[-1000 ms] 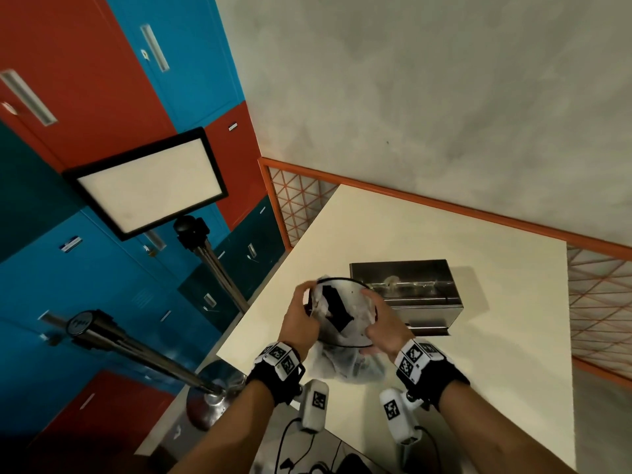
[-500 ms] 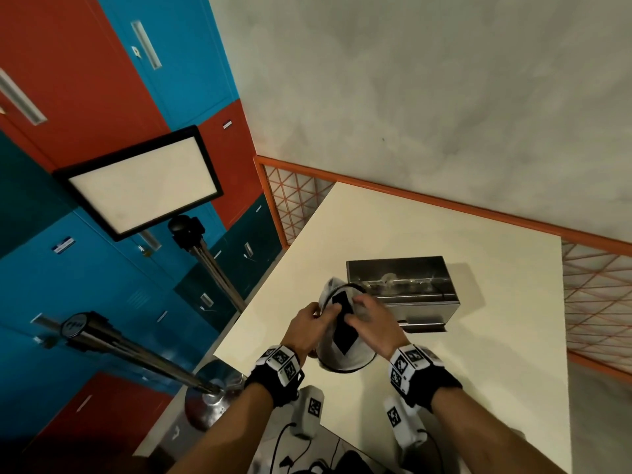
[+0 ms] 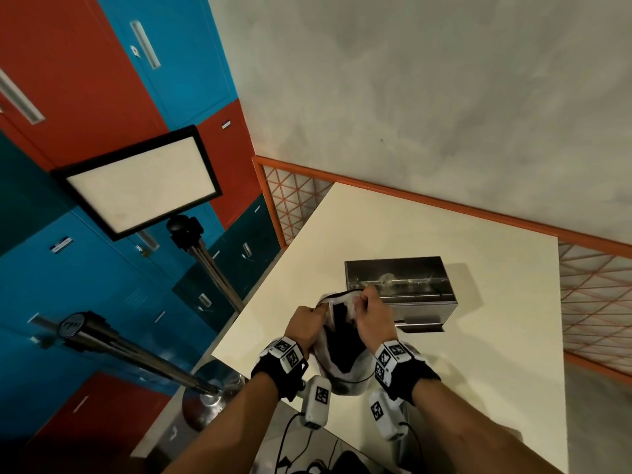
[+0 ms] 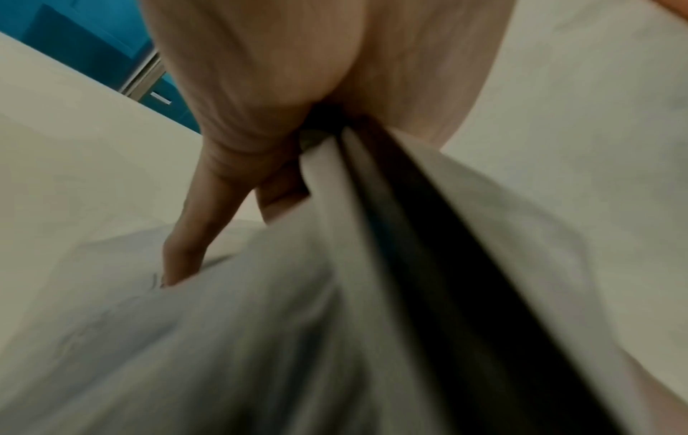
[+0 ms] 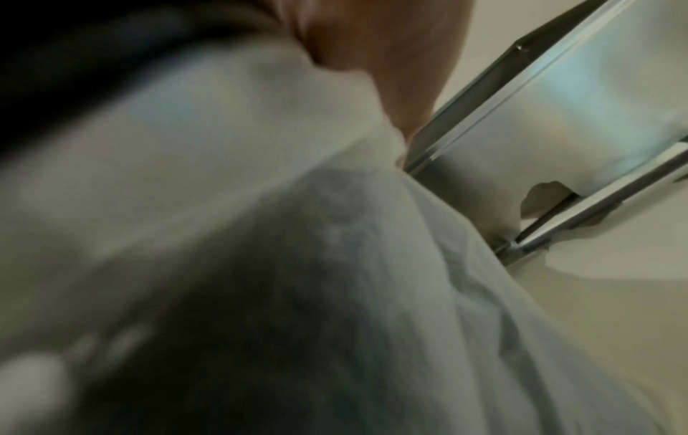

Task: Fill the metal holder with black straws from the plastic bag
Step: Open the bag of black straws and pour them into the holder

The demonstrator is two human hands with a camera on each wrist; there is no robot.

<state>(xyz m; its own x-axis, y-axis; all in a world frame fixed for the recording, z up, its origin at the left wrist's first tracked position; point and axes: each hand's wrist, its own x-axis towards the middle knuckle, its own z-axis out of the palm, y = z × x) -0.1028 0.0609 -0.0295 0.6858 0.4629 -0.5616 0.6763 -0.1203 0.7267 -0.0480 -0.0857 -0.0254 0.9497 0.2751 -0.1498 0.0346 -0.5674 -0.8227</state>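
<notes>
A clear plastic bag (image 3: 342, 364) with a dark bundle of black straws (image 3: 338, 340) inside stands on the cream table (image 3: 478, 336), held up between both hands. My left hand (image 3: 307, 323) pinches the left side of the bag's mouth, and my right hand (image 3: 372, 316) pinches the right side. The left wrist view shows the bag (image 4: 260, 323) with the black straws (image 4: 446, 279) running through it. The open-topped metal holder (image 3: 400, 289) sits just beyond the bag, and it also shows in the right wrist view, holder (image 5: 558, 123) beside the bag (image 5: 297, 235).
A framed panel light (image 3: 140, 183) on a metal stand (image 3: 212, 265) rises left of the table. Red and blue lockers (image 3: 85, 97) fill the left side. An orange mesh rail (image 3: 444, 206) borders the table's far and right edges. Cables hang at the near edge.
The bag's mouth, spread wide a second ago, has been drawn narrower. Both hands have moved closer together and nearer to the metal holder.
</notes>
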